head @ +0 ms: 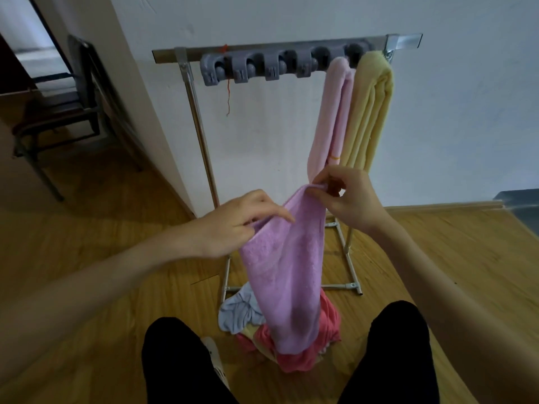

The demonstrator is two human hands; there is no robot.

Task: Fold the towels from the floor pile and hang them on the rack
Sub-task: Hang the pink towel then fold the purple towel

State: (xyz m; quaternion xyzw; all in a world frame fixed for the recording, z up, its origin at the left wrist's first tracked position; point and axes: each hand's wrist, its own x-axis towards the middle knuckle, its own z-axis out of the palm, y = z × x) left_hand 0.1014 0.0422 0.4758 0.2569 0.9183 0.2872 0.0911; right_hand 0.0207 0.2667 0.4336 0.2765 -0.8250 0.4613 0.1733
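- A purple towel (pixel 287 275) is held up in front of the rack (pixel 201 132), its top edge stretched between both hands and its lower end hanging down onto the pile (pixel 294 333) on the floor (pixel 437 258).
- The near end of the top edge is pinched by the left hand (pixel 236 223), thumb beneath the cloth and fingers curled over it.
- The far corner is pinched by the right hand (pixel 347 196) between thumb and fingertips, higher up and closer to the rack.
- Two folded towels are hung at the right end of the rack's top bar: a pink towel (pixel 332 118) and, just beside it on the right, a yellow towel (pixel 370 112); the two are seen touching.
- A grey strip of holders (pixel 262 65) is fixed along the top bar; those left of the pink towel are unoccupied.
- In the pile, a pale blue cloth (pixel 239 310) is seen on the left, with red and yellowish cloth under and beside the purple towel's end.
- The pile lies at the foot of the rack, between the person's legs in black trousers (pixel 175 363).
- A dark chair (pixel 67 106) is stood well apart, at the left by the wall corner.
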